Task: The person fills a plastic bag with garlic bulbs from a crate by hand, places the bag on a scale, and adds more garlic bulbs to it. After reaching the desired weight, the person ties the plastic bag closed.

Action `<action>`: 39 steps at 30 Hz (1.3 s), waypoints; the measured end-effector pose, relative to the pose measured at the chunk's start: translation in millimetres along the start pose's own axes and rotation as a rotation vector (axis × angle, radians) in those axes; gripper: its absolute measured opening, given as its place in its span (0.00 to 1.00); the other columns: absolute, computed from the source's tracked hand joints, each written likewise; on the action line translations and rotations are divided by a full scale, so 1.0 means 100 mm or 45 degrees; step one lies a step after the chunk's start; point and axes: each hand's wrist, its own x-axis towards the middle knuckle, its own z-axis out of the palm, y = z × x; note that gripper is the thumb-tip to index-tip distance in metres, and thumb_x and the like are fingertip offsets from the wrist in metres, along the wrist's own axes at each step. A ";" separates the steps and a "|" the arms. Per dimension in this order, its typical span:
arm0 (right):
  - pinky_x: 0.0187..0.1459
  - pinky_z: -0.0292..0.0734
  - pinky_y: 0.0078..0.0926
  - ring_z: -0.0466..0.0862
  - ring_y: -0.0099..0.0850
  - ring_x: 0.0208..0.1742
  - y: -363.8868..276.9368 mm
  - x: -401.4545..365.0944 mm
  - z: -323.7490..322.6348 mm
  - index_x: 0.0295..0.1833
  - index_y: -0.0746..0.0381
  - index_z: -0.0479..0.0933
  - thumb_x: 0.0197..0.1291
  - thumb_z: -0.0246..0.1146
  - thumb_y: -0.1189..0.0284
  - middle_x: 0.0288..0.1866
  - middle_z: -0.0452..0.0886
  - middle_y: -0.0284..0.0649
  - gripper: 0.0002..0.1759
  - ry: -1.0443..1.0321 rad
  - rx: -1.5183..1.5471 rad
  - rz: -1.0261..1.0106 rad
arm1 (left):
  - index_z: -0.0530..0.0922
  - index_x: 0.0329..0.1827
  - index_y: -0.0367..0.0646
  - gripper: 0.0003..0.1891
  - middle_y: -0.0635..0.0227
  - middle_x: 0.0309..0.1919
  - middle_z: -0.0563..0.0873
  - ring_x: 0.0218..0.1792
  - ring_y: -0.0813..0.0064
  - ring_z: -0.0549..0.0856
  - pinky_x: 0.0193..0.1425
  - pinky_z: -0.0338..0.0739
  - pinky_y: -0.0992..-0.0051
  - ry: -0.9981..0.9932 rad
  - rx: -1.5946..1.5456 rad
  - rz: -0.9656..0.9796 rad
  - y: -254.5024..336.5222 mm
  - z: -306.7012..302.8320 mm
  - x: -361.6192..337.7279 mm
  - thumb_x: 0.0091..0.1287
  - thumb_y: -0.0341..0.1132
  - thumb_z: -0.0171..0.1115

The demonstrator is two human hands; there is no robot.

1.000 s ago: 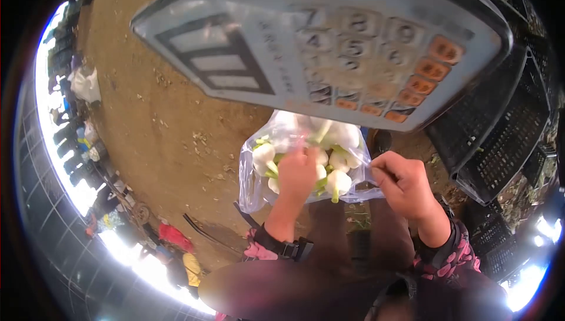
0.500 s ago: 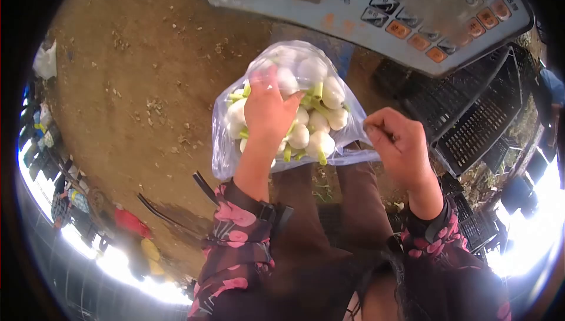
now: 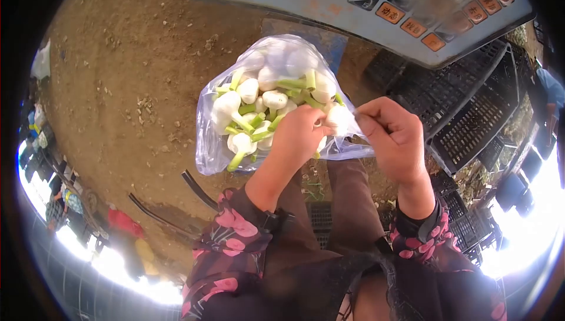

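A clear plastic bag (image 3: 206, 153) full of white garlic bulbs (image 3: 227, 104) with short green stems lies in front of me, its mouth towards me. My left hand (image 3: 294, 138) is inside the bag's opening, fingers curled at a garlic bulb (image 3: 337, 120) on the right side; its fingertips are partly hidden. With thumb and bent fingers, my right hand (image 3: 395, 138) pinches the bag's right edge and draws it taut.
A scale's keypad panel (image 3: 353, 12) spans the top right. Black plastic crates (image 3: 471, 121) lie to the right. Brown ground (image 3: 135, 85) with small debris stretches left, with dark strips (image 3: 197, 188) near my left sleeve. Another person (image 3: 550, 94) is at the far right edge.
My left hand has moved from the upper left of the garlic down and right to a bulb near the right edge. My right hand still pinches the bag.
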 end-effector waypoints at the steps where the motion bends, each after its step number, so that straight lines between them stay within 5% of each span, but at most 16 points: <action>1: 0.30 0.70 0.19 0.73 0.17 0.28 0.00 -0.01 0.04 0.38 0.68 0.78 0.61 0.62 0.81 0.24 0.77 0.35 0.02 -0.048 -0.054 -0.044 | 0.80 0.48 0.35 0.12 0.52 0.34 0.83 0.38 0.50 0.83 0.45 0.76 0.60 -0.003 0.001 -0.007 0.00 0.04 0.04 0.63 0.31 0.60; 3: 0.29 0.69 0.19 0.71 0.17 0.28 0.03 -0.02 0.13 0.36 0.68 0.78 0.61 0.62 0.81 0.25 0.77 0.35 0.01 -0.071 -0.133 -0.084 | 0.80 0.45 0.36 0.10 0.53 0.35 0.84 0.39 0.52 0.83 0.44 0.76 0.61 0.412 0.115 0.099 0.01 0.16 0.12 0.63 0.31 0.61; 9: 0.31 0.70 0.20 0.71 0.18 0.28 -0.09 0.08 0.02 0.38 0.67 0.78 0.61 0.62 0.80 0.25 0.76 0.36 0.01 0.016 -0.080 0.024 | 0.79 0.41 0.36 0.07 0.54 0.35 0.83 0.40 0.53 0.82 0.45 0.76 0.63 0.580 -0.214 0.383 -0.30 0.14 0.04 0.64 0.29 0.58; 12: 0.32 0.72 0.22 0.75 0.22 0.26 -0.13 0.10 -0.07 0.38 0.68 0.77 0.60 0.62 0.80 0.25 0.78 0.39 0.03 0.087 -0.371 -0.018 | 0.79 0.44 0.37 0.08 0.54 0.39 0.83 0.44 0.53 0.82 0.47 0.77 0.65 0.729 -0.330 0.166 -0.12 -0.23 -0.49 0.64 0.26 0.57; 14: 0.36 0.75 0.27 0.80 0.30 0.31 -0.29 0.03 0.06 0.39 0.68 0.78 0.56 0.61 0.82 0.31 0.80 0.43 0.05 0.226 -0.625 -0.144 | 0.79 0.47 0.37 0.10 0.54 0.43 0.83 0.47 0.53 0.82 0.48 0.77 0.65 0.727 -0.349 0.077 -0.11 -0.38 -0.87 0.63 0.25 0.57; 16: 0.42 0.77 0.33 0.81 0.40 0.39 -0.48 -0.11 0.18 0.40 0.67 0.79 0.51 0.59 0.84 0.40 0.80 0.48 0.10 0.422 -1.044 -0.856 | 0.79 0.50 0.38 0.13 0.54 0.47 0.83 0.50 0.53 0.81 0.50 0.78 0.65 0.707 -0.368 -0.016 -0.10 -0.29 -1.11 0.62 0.24 0.57; 17: 0.45 0.78 0.38 0.80 0.45 0.45 -0.43 -0.22 0.26 0.44 0.66 0.79 0.48 0.57 0.85 0.45 0.78 0.49 0.15 -0.246 -0.787 -0.841 | 0.78 0.53 0.40 0.15 0.55 0.51 0.82 0.51 0.54 0.81 0.51 0.78 0.65 0.672 -0.179 0.067 -0.12 -0.15 -1.19 0.63 0.24 0.57; 20: 0.40 0.77 0.42 0.81 0.49 0.43 0.09 -0.18 0.37 0.45 0.64 0.74 0.48 0.62 0.78 0.41 0.78 0.49 0.15 -0.725 -1.330 -0.537 | 0.76 0.59 0.44 0.21 0.54 0.60 0.77 0.49 0.51 0.82 0.48 0.80 0.62 0.513 0.118 0.187 -0.14 0.17 -1.20 0.61 0.22 0.57; 23: 0.38 0.77 0.43 0.82 0.49 0.40 0.17 -0.06 0.56 0.45 0.65 0.73 0.51 0.63 0.75 0.40 0.80 0.50 0.15 -0.773 -1.571 -0.358 | 0.77 0.57 0.45 0.19 0.55 0.52 0.81 0.42 0.51 0.83 0.42 0.79 0.61 0.300 0.064 -0.134 -0.15 0.47 -1.09 0.62 0.23 0.58; 28: 0.40 0.76 0.47 0.83 0.50 0.38 0.39 0.12 0.62 0.50 0.63 0.72 0.55 0.64 0.72 0.36 0.82 0.52 0.17 -0.984 -1.457 -0.147 | 0.79 0.42 0.40 0.07 0.59 0.31 0.81 0.33 0.53 0.82 0.36 0.77 0.62 0.705 -0.103 0.149 -0.38 0.73 -1.01 0.61 0.22 0.60; 33: 0.45 0.77 0.45 0.84 0.50 0.42 0.36 0.17 0.62 0.52 0.57 0.76 0.56 0.64 0.69 0.35 0.84 0.50 0.17 -0.928 -1.450 -0.025 | 0.79 0.37 0.39 0.05 0.59 0.32 0.81 0.32 0.54 0.83 0.35 0.77 0.64 0.698 -0.216 0.161 -0.31 0.71 -1.16 0.60 0.21 0.61; 35: 0.42 0.78 0.45 0.84 0.48 0.39 0.20 0.22 0.69 0.47 0.58 0.80 0.55 0.63 0.67 0.34 0.84 0.47 0.14 -0.758 -1.728 -0.214 | 0.79 0.37 0.38 0.05 0.59 0.32 0.81 0.32 0.54 0.83 0.35 0.77 0.64 0.723 -0.244 0.164 -0.31 0.71 -1.16 0.59 0.20 0.61; 38: 0.41 0.78 0.46 0.85 0.47 0.39 0.28 0.26 0.88 0.34 0.58 0.81 0.54 0.61 0.70 0.33 0.84 0.46 0.06 -0.922 -1.953 -0.180 | 0.78 0.36 0.38 0.06 0.59 0.32 0.81 0.32 0.55 0.83 0.35 0.77 0.64 0.752 -0.318 0.166 -0.30 0.73 -1.12 0.59 0.19 0.60; 39: 0.38 0.79 0.47 0.85 0.47 0.37 0.36 0.30 0.96 0.40 0.60 0.78 0.53 0.60 0.74 0.31 0.84 0.46 0.08 -0.970 -2.002 -0.191 | 0.78 0.38 0.40 0.08 0.59 0.33 0.81 0.33 0.54 0.83 0.36 0.77 0.62 0.731 -0.321 0.162 -0.30 0.74 -1.12 0.57 0.19 0.60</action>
